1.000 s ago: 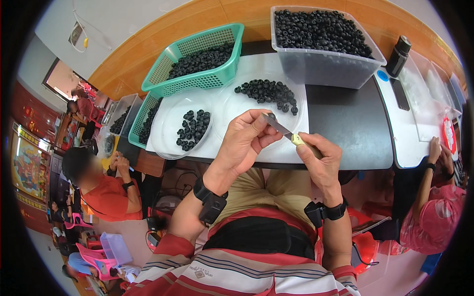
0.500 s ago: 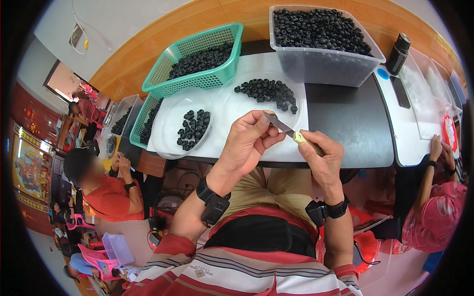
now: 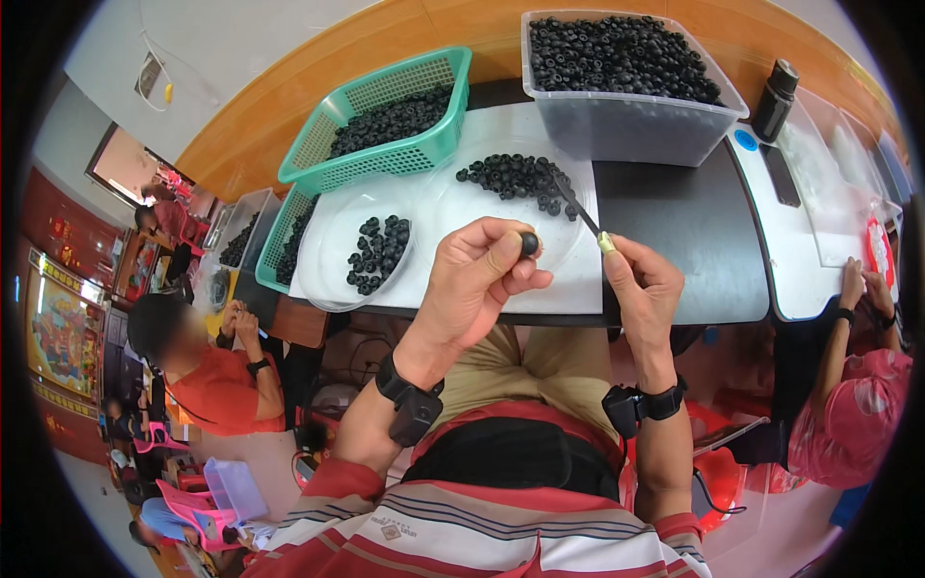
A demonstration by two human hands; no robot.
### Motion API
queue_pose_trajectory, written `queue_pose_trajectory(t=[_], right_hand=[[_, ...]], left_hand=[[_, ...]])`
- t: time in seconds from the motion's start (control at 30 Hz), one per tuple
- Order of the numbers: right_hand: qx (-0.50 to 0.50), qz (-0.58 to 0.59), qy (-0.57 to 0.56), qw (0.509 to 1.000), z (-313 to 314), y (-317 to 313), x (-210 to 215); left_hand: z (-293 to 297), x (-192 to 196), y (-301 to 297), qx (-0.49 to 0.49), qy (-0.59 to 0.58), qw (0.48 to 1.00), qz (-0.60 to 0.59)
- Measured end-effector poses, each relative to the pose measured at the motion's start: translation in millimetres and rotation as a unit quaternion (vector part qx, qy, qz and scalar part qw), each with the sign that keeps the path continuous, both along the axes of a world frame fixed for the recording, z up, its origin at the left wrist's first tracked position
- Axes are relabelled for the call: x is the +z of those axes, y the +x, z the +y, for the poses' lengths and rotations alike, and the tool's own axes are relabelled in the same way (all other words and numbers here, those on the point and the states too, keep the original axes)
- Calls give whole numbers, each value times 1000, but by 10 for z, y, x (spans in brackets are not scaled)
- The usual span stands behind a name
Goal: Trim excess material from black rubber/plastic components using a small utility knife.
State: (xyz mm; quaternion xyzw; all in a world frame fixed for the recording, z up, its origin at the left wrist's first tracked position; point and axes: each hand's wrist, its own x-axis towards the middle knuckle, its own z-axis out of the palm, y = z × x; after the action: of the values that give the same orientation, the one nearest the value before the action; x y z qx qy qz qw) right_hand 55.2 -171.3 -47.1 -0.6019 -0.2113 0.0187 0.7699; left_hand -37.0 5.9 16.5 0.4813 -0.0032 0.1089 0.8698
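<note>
Between the thumb and fingers of my left hand (image 3: 482, 270) is a small round black piece (image 3: 529, 244), like a bead or rubber ball. My right hand (image 3: 644, 284) grips the pale yellow handle of a knife (image 3: 581, 207), whose dark narrow blade points up and left, apart from the held piece. Beyond the blade, a loose heap of black ring-like pieces (image 3: 515, 176) lies on a clear round tray (image 3: 438, 217). To the left, a second clear round tray (image 3: 323, 246) carries a smaller cluster of black pieces (image 3: 379, 252).
A green mesh basket (image 3: 414, 149) and a large clear tub (image 3: 636, 125), both full of black pieces, stand at the back. On the right are a black bottle (image 3: 777, 101) and a phone (image 3: 780, 176). Co-workers sit left (image 3: 226, 385) and right (image 3: 853, 405).
The knife blade has moved away from my left fingers, up and right. The round black piece now shows in my left hand, and my right hand has shifted slightly right.
</note>
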Motion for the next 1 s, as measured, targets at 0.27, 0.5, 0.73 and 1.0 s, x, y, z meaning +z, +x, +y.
queue_pose_trajectory(t=[0.27,0.5,0.73,1.0], right_hand=[[13,-11,-4,1000,-5,1,-19],[19,-14,-10,1000,-7,8,-43],[18,-20,-17,999,-4,-2,-45],[10,-29,-32,999,4,1,-52]], left_hand=[[84,-4,-97,54,23,998,31],[385,95,-450,235,237,942,36],[1170,153,-796,415,490,759,107],[956,89,-635,425,585,685,87]])
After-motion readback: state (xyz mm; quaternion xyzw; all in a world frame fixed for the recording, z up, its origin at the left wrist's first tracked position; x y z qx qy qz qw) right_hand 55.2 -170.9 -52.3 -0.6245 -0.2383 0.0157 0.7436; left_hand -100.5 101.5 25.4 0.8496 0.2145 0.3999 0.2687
